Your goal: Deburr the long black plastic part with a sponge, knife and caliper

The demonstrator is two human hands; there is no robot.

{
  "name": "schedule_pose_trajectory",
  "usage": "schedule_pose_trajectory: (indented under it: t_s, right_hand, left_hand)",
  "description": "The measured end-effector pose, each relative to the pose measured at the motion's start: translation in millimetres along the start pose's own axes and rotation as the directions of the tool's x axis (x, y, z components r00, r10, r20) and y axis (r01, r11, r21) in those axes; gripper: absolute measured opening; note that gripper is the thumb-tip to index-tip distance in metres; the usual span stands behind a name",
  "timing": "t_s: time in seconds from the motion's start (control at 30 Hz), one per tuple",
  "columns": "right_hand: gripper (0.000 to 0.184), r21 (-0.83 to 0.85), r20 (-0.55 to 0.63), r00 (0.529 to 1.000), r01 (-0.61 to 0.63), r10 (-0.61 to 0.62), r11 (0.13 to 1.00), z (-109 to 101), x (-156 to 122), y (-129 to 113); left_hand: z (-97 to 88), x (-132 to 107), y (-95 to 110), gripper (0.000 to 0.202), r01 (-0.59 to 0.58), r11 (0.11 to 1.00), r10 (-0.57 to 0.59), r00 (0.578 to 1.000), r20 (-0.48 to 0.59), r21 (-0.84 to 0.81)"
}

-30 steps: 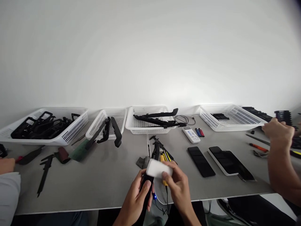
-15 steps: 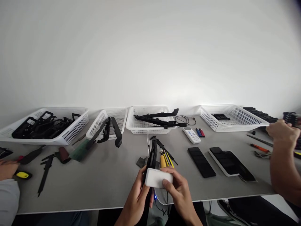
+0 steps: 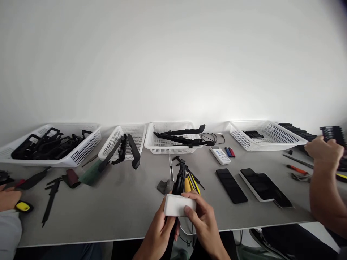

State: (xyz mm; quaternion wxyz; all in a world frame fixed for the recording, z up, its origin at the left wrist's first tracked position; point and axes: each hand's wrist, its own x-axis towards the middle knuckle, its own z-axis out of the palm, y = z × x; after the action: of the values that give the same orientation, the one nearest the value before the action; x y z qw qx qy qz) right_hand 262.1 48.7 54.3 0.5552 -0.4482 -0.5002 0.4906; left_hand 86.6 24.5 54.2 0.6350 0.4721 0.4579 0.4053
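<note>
My left hand point(image 3: 156, 231) is closed around a long, narrow black plastic part point(image 3: 179, 182), which points away from me over the table's front edge. Between the fingers and thumb of my right hand point(image 3: 206, 222) is a white rectangular block point(image 3: 174, 205) with rounded corners. The block lies across the part and hides its middle. Just beyond my hands are a yellow-handled tool point(image 3: 187, 185), a yellow cutter point(image 3: 195, 185) and a crumpled grey cloth point(image 3: 165, 186). A black caliper point(image 3: 191, 171) lies partly behind the part.
White baskets point(image 3: 173, 150) stand along the wall, several holding black parts. On the right lie a white meter point(image 3: 220, 155), a black phone point(image 3: 231, 186) and a white-edged device point(image 3: 255, 186). Co-workers' hands point(image 3: 324, 151) work at both sides. Another caliper point(image 3: 51, 200) is left.
The black part and white block have shifted slightly in my hands, and the part leans more to the right. The co-worker's hand at right has raised a black comb-like piece.
</note>
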Motion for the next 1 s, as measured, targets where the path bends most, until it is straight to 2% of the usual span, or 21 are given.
schedule_pose_trajectory:
  t_s: [0.3,0.4,0.53,0.63,0.77,1.0]
  right_hand:
    - [0.029,0.004,-0.060,0.998,0.025,-0.025,1.000,5.3,-2.4,2.1]
    - [0.031,-0.020,-0.027,0.999,0.022,-0.022,1.000,2.0,-1.0,3.6]
    - [0.034,-0.036,-0.106,0.994,-0.010,0.006,0.999,-5.4,2.6,7.4]
    - [0.035,-0.058,-0.062,0.998,-0.011,0.007,0.998,-6.5,2.9,8.4]
    - [0.034,-0.066,-0.076,0.997,-0.002,-0.003,0.998,-4.3,1.9,9.1]
    - [0.034,-0.059,-0.105,0.994,-0.015,0.008,0.998,-15.0,6.5,11.5]
  left_hand:
    - [0.6,1.5,1.9,0.078,-0.002,1.000,0.002,1.000,-0.020,0.003]
    - [-0.1,1.4,-0.6,0.082,0.003,1.000,-0.003,1.000,-0.030,-0.011]
    - [-1.2,1.2,-2.0,0.077,-0.004,0.999,0.003,1.000,-0.025,-0.049]
    - [-3.0,1.3,-2.1,0.079,-0.003,1.000,0.003,1.000,-0.017,-0.017]
    - [-5.3,1.5,-3.9,0.080,-0.016,1.000,0.016,1.000,-0.017,0.002]
    - [-10.2,-2.0,-0.1,0.069,-0.038,0.992,0.037,0.999,-0.008,-0.118]
